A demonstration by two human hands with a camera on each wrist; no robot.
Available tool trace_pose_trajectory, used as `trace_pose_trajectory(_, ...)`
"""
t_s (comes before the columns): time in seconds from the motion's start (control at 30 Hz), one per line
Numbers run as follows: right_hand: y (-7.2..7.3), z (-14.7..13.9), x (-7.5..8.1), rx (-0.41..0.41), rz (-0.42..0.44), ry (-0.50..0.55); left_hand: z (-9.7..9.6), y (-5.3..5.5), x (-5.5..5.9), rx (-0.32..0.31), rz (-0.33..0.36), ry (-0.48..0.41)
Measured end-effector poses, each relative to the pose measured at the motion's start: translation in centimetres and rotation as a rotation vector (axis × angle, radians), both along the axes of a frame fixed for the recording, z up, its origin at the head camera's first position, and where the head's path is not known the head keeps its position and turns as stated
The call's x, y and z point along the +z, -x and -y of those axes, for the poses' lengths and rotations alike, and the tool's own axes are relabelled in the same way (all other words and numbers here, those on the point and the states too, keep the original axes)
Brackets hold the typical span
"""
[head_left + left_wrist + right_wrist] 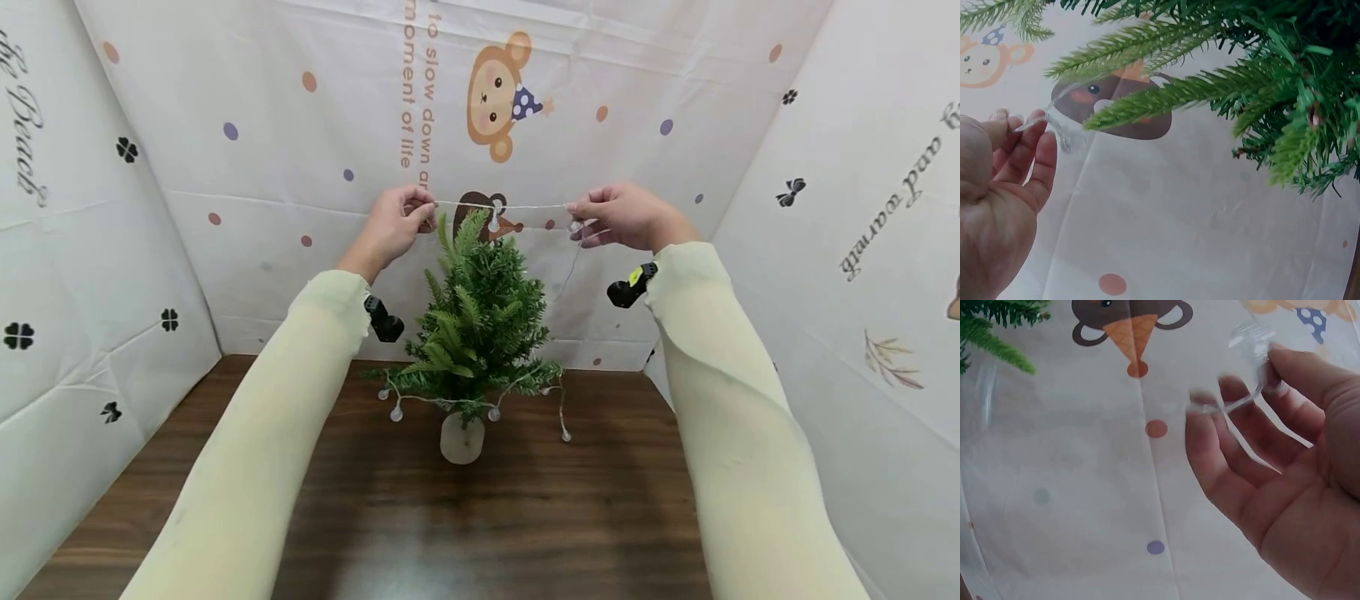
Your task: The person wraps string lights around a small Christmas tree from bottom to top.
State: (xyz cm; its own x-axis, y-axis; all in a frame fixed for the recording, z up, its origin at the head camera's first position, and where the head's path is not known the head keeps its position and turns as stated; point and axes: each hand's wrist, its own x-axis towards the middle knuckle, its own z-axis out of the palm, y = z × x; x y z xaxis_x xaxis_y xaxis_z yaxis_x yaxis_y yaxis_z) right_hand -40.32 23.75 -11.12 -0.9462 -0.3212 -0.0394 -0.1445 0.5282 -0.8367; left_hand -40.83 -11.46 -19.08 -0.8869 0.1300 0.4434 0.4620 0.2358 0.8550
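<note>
A small green artificial Christmas tree (480,308) stands upright on a pale round base (462,442). Just left of its top, my left hand (397,223) pinches the thin wire of a string of lights (528,207) between thumb and fingertips. My right hand (618,218) pinches the same wire on the right, by a clear bulb (576,226). Between the hands the wire runs nearly straight across the treetop, with another clear bulb (493,222) hanging from it. A loose end drops below the right hand. In the left wrist view, green branches (1166,94) reach close to the left fingertips.
Around the lowest branches runs more light string, with round bulbs (396,413) and one end dangling at the right (566,435). The tree stands on a dark wooden tabletop (525,517). Printed white cloth walls (270,142) enclose the back and both sides.
</note>
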Motion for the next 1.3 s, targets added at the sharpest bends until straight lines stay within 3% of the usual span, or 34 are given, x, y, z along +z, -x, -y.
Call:
trace_pose_trajectory(0.17,0.1,-0.6,-0.3,0.020,0.100,0.032,0.2,0.3,-0.5,-0.011,0.014,-0.052)
trace_pose_trajectory(0.33,0.1,-0.9,0.0,0.047,0.072,-0.026,0.5,0.6,-0.9,-0.015,0.054,-0.124)
trace_pose_trajectory(0.63,-0.4,-2.5,0.6,-0.029,0.032,-0.131,1.3,0.5,-1.1,-0.061,0.077,-0.259)
trace_pose_trajectory(0.8,-0.6,-3.2,0.6,-0.041,0.023,0.035,1.8,0.7,-1.4,-0.038,0.088,-0.246)
trace_pose_trajectory(1.0,-0.9,-2.4,1.1,-0.008,-0.038,0.280,2.0,0.8,-1.6,0.030,0.065,-0.151)
trace_pose_trajectory(1.17,-1.0,-1.1,1.4,-0.003,-0.092,0.400,1.6,0.7,-1.3,0.127,0.068,-0.057)
trace_pose_trajectory(1.3,-1.0,-0.4,1.6,-0.028,-0.125,0.481,1.0,0.7,-0.7,0.160,0.095,-0.017)
